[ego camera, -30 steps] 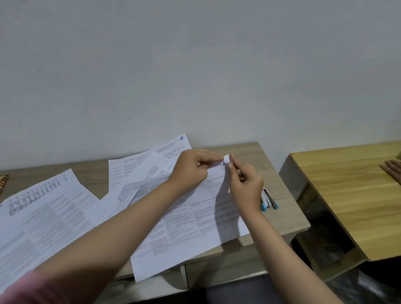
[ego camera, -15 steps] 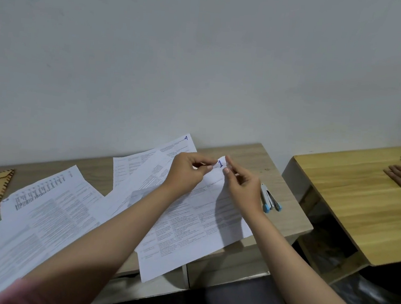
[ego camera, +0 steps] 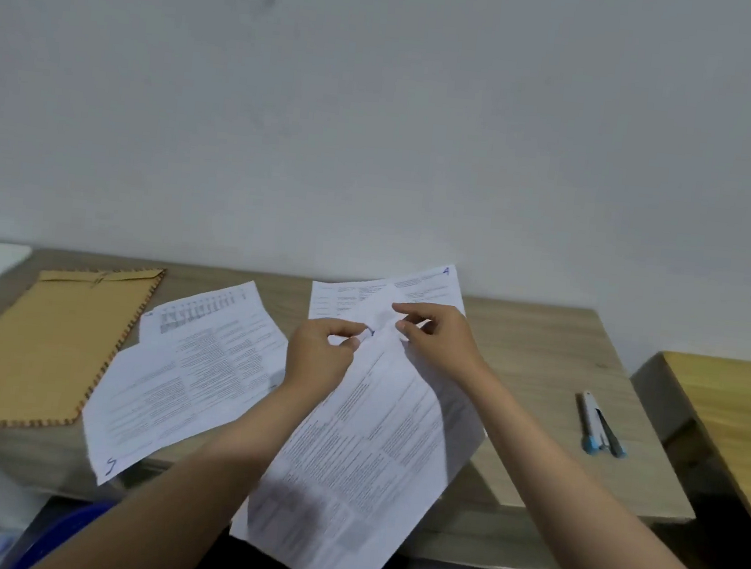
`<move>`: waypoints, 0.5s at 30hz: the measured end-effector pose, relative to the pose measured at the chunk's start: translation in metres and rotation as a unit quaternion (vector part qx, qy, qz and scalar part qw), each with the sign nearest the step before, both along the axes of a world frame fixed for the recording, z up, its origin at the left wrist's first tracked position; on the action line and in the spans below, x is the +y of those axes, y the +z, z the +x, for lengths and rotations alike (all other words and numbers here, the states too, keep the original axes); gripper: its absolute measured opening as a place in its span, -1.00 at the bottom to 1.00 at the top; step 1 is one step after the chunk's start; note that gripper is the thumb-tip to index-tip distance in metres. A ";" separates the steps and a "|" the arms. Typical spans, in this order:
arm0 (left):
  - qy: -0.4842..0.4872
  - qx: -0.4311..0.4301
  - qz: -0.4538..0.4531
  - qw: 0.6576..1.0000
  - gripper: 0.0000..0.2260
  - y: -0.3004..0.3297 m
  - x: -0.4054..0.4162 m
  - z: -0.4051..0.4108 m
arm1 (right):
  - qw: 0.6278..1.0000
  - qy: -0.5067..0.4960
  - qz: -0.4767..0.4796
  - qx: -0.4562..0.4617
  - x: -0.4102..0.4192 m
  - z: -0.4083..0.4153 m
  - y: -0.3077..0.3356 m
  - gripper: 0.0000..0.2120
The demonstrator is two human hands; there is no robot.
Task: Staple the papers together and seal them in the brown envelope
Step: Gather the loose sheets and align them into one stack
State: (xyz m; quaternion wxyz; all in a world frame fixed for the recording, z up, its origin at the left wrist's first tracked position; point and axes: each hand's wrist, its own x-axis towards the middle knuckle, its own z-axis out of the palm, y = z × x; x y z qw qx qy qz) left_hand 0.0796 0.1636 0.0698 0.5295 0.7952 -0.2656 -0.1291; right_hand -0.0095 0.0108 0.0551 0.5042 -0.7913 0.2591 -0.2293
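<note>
Brown envelope (ego camera: 37, 343) lay flat at the table's (ego camera: 542, 346) left end, flap at the far edge; contents not visible. Beside it a printed sheet (ego camera: 185, 380), blue "5" at its near corner, overhung the front edge. Left hand (ego camera: 318, 354) and right hand (ego camera: 439, 341), close together, each pinched the top corner of the held papers (ego camera: 365, 467), which hung past the front edge. Behind them a sheet marked "4" (ego camera: 428, 285). Stapler (ego camera: 599, 423) sat near the right edge with bare tabletop around it.
</note>
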 end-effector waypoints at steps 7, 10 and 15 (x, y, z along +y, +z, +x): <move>0.045 0.053 0.079 0.994 -0.86 -0.038 0.071 0.028 | 0.928 -0.071 -0.177 0.319 -0.019 0.049 -0.063 -0.57; 0.041 0.070 0.088 0.993 -0.86 -0.051 0.085 0.031 | 0.883 -0.119 -0.148 0.429 -0.028 0.043 -0.084 -0.41; 0.023 0.074 0.089 0.993 -0.85 -0.058 0.089 0.031 | 0.924 -0.172 -0.164 0.299 -0.024 0.030 -0.106 -0.48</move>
